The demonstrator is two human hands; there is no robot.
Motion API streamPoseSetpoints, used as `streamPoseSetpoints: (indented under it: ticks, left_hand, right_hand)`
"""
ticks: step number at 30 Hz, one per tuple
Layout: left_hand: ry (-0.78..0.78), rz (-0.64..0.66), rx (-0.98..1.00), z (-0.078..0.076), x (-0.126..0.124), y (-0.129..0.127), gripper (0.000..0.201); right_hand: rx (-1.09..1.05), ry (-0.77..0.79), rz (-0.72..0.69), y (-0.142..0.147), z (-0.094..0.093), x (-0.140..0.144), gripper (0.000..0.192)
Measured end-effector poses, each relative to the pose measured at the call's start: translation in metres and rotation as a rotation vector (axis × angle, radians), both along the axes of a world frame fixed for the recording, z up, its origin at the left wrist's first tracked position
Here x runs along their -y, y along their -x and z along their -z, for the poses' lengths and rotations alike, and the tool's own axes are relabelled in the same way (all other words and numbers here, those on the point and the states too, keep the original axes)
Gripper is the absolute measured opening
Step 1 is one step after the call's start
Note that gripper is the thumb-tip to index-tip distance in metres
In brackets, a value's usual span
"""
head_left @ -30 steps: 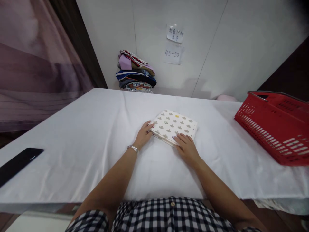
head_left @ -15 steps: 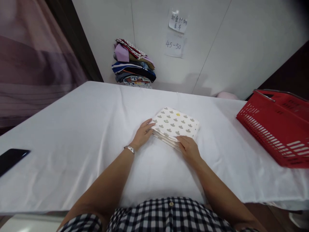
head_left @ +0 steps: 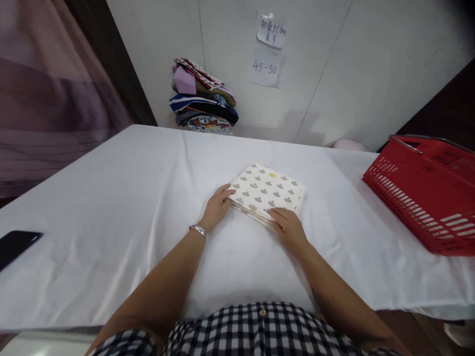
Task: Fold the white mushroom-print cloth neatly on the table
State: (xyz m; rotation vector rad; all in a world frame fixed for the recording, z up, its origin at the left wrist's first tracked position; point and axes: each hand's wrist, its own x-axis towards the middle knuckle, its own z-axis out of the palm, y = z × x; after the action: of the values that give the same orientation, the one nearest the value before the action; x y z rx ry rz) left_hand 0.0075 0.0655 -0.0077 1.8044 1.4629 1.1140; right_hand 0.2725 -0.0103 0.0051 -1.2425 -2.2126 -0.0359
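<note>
Right now your left hand [head_left: 216, 207] rests against the near left corner of the folded patterned cloth [head_left: 267, 194], fingers loosely curled with their tips touching the cloth's edge; whether they are tucked beneath it you cannot tell. Your right hand [head_left: 289, 228] lies on the near corner of the same cloth, fingers together and pressed flat over the stacked folds, not closed around anything. That cloth sits about the middle of the tabletop [head_left: 122, 198], turned so one corner points toward you, cream with small grey shapes and one yellow mark. A silver bracelet [head_left: 198, 230] circles your left wrist. Against the wall at the far edge of the tabletop stands a pile of folded clothes [head_left: 204, 104], well apart from the cloth. A red basket [head_left: 426, 190] sits near the right edge, tilted slightly. At the left edge, toward the near corner, lies a dark phone [head_left: 17, 244]. Two paper notes [head_left: 269, 52] hang on the wall above
</note>
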Motion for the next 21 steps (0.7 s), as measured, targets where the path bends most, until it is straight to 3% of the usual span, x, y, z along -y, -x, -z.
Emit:
streamPoseSetpoints:
  ticks: [10,21]
  left_hand:
    - [0.038,-0.049,0.154,0.0022,-0.0101,0.0040,0.034]
    - [0.107,-0.141,0.194,-0.0038,-0.0096,0.0040,0.035]
  right_hand:
    - [0.061,0.049,-0.061,-0.0004,-0.0019,0.0042,0.037]
    - [-0.116,0.081,-0.010,-0.0009,-0.0017,0.0027,0.032]
